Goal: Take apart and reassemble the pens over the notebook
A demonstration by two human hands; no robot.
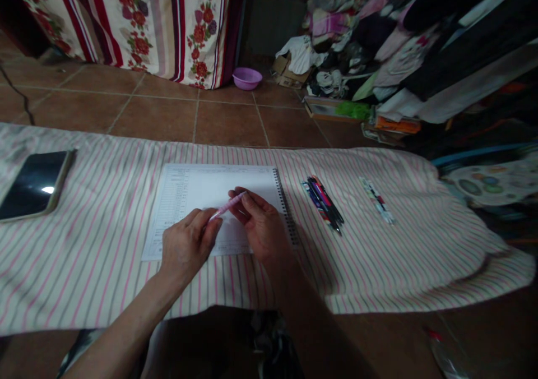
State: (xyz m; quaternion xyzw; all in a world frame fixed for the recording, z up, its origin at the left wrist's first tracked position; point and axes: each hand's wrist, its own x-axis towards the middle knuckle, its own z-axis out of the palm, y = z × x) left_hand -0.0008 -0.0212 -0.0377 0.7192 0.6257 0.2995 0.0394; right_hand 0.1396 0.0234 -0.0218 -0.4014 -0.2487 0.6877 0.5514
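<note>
A pink pen is held between both hands over a spiral notebook lying open on a striped cloth. My left hand pinches the pen's lower end with closed fingers. My right hand grips its upper end between thumb and fingers. Both hands rest on the notebook's lower half. The page shows faint printed rows.
A dark phone lies on the cloth at far left. A bunch of pens and a single white pen lie right of the notebook. Beyond are tiled floor, a purple bowl, a floral sheet and piled clothes.
</note>
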